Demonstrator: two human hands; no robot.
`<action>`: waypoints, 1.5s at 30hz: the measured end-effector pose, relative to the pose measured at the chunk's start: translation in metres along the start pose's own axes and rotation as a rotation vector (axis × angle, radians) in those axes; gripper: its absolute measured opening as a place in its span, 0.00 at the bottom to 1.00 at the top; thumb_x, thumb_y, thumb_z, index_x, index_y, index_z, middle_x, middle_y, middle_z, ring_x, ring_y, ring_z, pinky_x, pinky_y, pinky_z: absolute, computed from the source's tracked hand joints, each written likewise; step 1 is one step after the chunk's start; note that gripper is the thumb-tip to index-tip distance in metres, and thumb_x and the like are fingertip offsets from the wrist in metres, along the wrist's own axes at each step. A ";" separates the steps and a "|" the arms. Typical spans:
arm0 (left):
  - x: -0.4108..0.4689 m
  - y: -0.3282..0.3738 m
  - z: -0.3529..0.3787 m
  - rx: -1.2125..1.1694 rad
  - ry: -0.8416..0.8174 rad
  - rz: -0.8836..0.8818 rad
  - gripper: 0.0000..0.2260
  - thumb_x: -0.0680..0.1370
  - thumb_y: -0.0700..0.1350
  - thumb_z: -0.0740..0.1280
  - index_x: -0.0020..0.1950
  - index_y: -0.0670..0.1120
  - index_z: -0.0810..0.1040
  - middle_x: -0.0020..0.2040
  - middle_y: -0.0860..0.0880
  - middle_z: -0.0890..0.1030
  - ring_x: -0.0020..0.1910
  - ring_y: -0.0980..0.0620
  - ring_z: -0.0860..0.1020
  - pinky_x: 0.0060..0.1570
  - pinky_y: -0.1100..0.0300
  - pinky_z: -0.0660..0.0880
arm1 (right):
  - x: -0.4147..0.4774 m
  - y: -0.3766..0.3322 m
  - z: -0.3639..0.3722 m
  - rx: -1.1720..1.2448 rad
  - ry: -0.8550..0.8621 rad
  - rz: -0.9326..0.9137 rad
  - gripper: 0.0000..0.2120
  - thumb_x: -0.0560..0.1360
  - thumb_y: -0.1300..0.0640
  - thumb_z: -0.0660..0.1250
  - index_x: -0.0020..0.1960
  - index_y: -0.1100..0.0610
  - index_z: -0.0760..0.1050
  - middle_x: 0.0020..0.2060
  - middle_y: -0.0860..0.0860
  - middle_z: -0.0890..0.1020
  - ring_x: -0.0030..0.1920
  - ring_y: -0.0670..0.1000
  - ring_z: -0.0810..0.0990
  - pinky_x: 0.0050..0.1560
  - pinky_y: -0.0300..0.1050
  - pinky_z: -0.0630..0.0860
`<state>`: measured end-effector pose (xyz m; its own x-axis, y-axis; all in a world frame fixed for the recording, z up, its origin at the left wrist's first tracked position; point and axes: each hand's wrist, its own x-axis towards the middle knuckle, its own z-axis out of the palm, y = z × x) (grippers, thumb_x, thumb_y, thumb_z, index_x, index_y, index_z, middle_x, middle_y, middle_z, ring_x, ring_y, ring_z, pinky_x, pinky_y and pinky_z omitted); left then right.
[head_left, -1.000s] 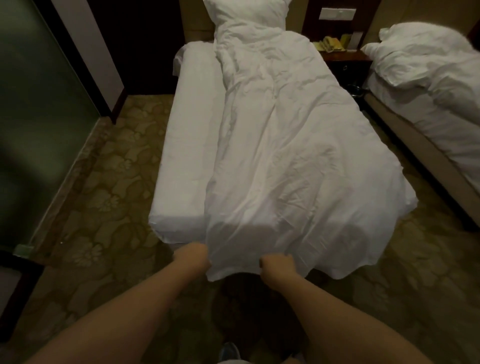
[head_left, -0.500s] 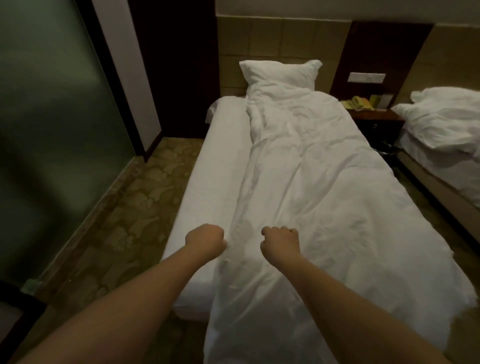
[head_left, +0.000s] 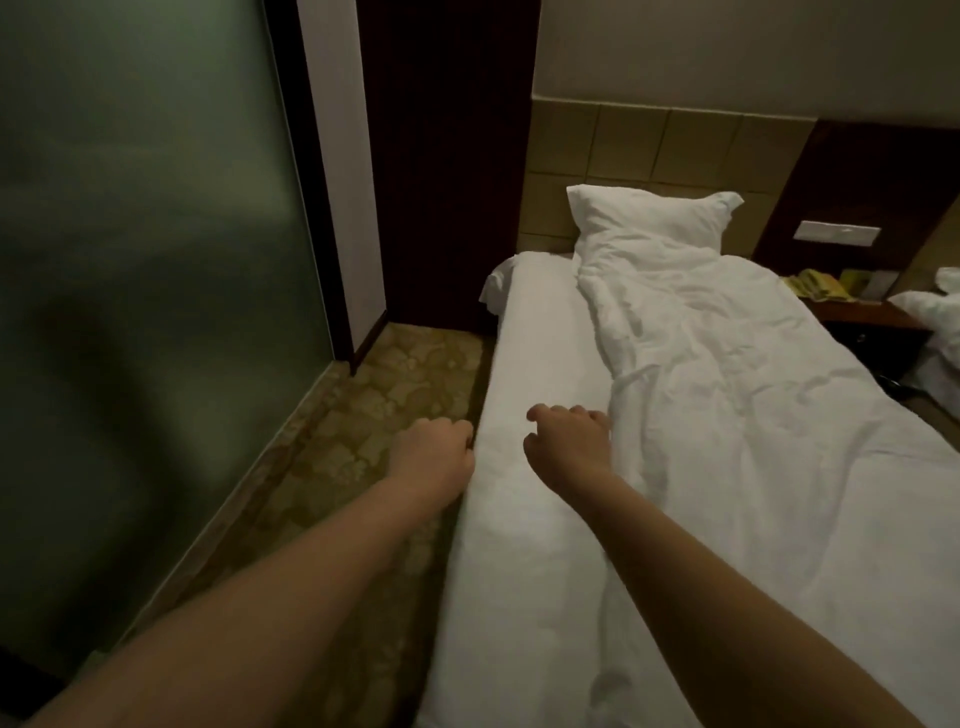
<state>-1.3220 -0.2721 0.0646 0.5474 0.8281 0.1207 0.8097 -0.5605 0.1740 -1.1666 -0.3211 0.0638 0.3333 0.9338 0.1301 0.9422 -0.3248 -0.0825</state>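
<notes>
Just left of the duvet (head_left: 753, 415), the left hand (head_left: 434, 449) and right hand (head_left: 569, 449) had dropped its foot edge (left fingers fisted, right loosely curled, both empty), probably to straighten its side.

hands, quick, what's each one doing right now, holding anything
left hand: closed in a fist, nothing visible in it.
right hand: fingers curled at the duvet edge; grip cannot be told.

– Where does the duvet (head_left: 753, 415) lie?
– On the mattress (head_left: 540, 338), toward its right side. The pillow (head_left: 649, 218) sits behind it, at the head end.
– And beside the bed?
– Right, a nightstand (head_left: 862, 317) with a telephone (head_left: 815, 286) on it. Left, carpet (head_left: 389, 389), then a glass wall (head_left: 130, 260).
– The hands?
– The left hand (head_left: 434, 452) is just beside the mattress's left edge, the right hand (head_left: 569, 447) at the duvet's left edge.
</notes>
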 end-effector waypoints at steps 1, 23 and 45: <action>0.013 -0.025 -0.006 0.027 0.010 0.017 0.09 0.80 0.47 0.56 0.53 0.49 0.75 0.49 0.50 0.77 0.48 0.49 0.74 0.47 0.55 0.73 | 0.019 -0.017 0.002 0.008 -0.004 0.019 0.17 0.78 0.55 0.56 0.66 0.51 0.71 0.58 0.51 0.79 0.59 0.55 0.74 0.61 0.50 0.63; 0.484 -0.185 0.049 0.161 -0.166 0.218 0.11 0.80 0.48 0.55 0.60 0.50 0.71 0.52 0.50 0.76 0.53 0.49 0.72 0.56 0.53 0.69 | 0.467 -0.038 0.075 0.077 -0.113 0.314 0.18 0.79 0.53 0.55 0.67 0.52 0.70 0.57 0.51 0.79 0.58 0.54 0.76 0.58 0.48 0.65; 1.102 -0.110 0.166 0.123 -0.301 0.663 0.21 0.80 0.47 0.55 0.73 0.51 0.60 0.63 0.48 0.72 0.58 0.47 0.73 0.54 0.53 0.69 | 0.951 0.141 0.156 0.116 -0.099 0.899 0.23 0.77 0.54 0.57 0.72 0.50 0.65 0.63 0.51 0.76 0.62 0.56 0.73 0.61 0.49 0.65</action>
<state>-0.7727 0.7029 0.0163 0.9501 0.2905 -0.1137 0.2970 -0.9539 0.0444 -0.7224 0.5450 0.0222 0.9309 0.3463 -0.1159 0.3176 -0.9244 -0.2112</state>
